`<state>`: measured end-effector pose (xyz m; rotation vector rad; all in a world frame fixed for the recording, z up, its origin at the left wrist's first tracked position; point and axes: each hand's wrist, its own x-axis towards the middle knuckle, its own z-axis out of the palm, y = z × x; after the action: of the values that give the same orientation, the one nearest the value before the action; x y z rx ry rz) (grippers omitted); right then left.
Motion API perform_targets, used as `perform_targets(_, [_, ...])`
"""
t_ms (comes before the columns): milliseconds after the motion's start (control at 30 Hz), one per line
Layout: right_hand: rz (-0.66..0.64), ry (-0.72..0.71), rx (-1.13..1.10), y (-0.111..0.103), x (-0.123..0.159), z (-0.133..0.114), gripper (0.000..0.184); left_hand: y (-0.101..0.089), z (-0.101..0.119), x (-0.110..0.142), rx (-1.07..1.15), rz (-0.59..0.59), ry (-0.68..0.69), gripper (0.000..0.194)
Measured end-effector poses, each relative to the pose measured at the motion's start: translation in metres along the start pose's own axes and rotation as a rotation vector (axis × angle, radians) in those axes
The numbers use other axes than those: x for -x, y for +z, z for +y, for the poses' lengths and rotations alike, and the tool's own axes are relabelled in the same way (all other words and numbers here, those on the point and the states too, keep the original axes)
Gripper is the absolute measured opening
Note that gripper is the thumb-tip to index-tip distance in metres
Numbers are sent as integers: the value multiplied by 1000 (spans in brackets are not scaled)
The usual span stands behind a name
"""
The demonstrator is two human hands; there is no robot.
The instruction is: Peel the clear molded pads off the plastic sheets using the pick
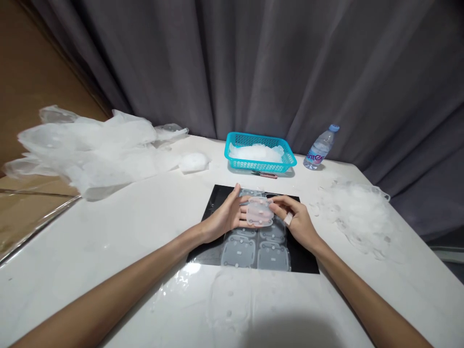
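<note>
A translucent rubbery sheet of moulded pads (255, 249) lies on a black mat (302, 258) in the middle of the white table (119, 232). Both hands hold one separated translucent pad (260, 212) just above the sheet's far end. My left hand (226, 215) grips its left edge with fingers curled under it. My right hand (292, 217) pinches its right edge; a bandage wraps one finger.
A turquoise basket (260, 153) with clear scraps stands at the back, a red-handled tool (266, 174) in front of it. A water bottle (321, 147) stands back right. Clear trimmings (357, 212) pile on the right, plastic bags (90, 150) at left. A grey curtain hangs behind.
</note>
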<state>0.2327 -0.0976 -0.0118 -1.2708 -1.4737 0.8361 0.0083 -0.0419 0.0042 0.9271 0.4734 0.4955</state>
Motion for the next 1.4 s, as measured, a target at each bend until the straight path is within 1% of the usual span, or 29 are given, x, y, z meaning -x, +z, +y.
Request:
perform_targets(67, [3, 15, -6, 0, 0, 1, 33, 0, -1, 0, -36, -6, 1, 87])
perform_targets(133, [-9, 28, -9, -1, 2, 2, 31, -1, -2, 0, -131, 6, 15, 83])
perform_targets(167, [-16, 28, -8, -1, 2, 2, 30, -3, -3, 1, -218, 24, 46, 78])
perform_targets(233, [-19, 4, 10, -3, 0, 1, 29, -8, -1, 3, -470, 69, 150, 62])
perform_targets(300, [29, -54, 65, -6, -9, -1, 29, -15, 4, 6, -767, 110, 274, 48])
perform_targets(367, [116, -113, 136, -11, -29, -5, 30, -23, 9, 9, -1005, 136, 359, 45])
perform_targets(433, [193, -133, 187, -17, -60, -8, 30, -30, 14, 12, -1184, 135, 398, 48])
perform_targets(500, [244, -127, 232, -24, -99, -11, 30, -36, 15, 14, -1319, 102, 388, 53])
perform_targets(600, [294, -65, 325, -29, -151, -10, 28, -40, 14, 17, -1456, 55, 337, 60])
perform_targets(667, [313, -20, 394, -29, -167, -7, 27, -40, 12, 17, -1526, 48, 328, 66])
perform_targets(700, [317, -11, 423, -27, -167, -5, 28, -39, 12, 17, -1561, 48, 339, 67])
perform_targets(733, [313, -15, 446, -25, -162, -4, 30, -39, 11, 17, -1593, 50, 354, 69])
perform_targets(800, [276, -60, 469, -18, -139, -2, 40, -36, 10, 17, -1640, 49, 377, 72])
perform_targets(867, [199, -130, 465, -10, -103, -3, 54, -32, 8, 20, -1662, 35, 363, 77])
perform_targets(933, [131, -180, 447, -3, -66, -7, 63, -27, 5, 26, -1668, 28, 326, 82])
perform_targets(967, [77, -197, 422, 1, -48, -10, 66, -25, 3, 30, -1665, 30, 312, 83])
perform_targets(1000, [-23, -195, 331, 3, -34, -14, 67, -23, 2, 33, -1660, 36, 302, 84])
perform_targets(1033, [-102, -159, 244, 6, -21, -17, 63, -21, 1, 37, -1651, 45, 298, 83])
perform_targets(1067, [-171, -120, 180, 8, -12, -21, 55, -20, 1, 40, -1639, 55, 299, 82])
perform_targets(1133, [-261, -62, 105, 12, -2, -26, 39, -21, 2, 42, -1602, 70, 312, 80])
perform_targets(1200, [-312, -70, 98, 14, 1, -29, 28, -26, 6, 41, -1553, 72, 320, 68])
perform_targets(1300, [-409, -114, 118, 15, -1, -30, 21, -34, 12, 36, -1497, 48, 325, 48])
perform_targets(1400, [-445, -92, 109, 16, -2, -30, 19, -39, 12, 33, -1488, 52, 367, 44])
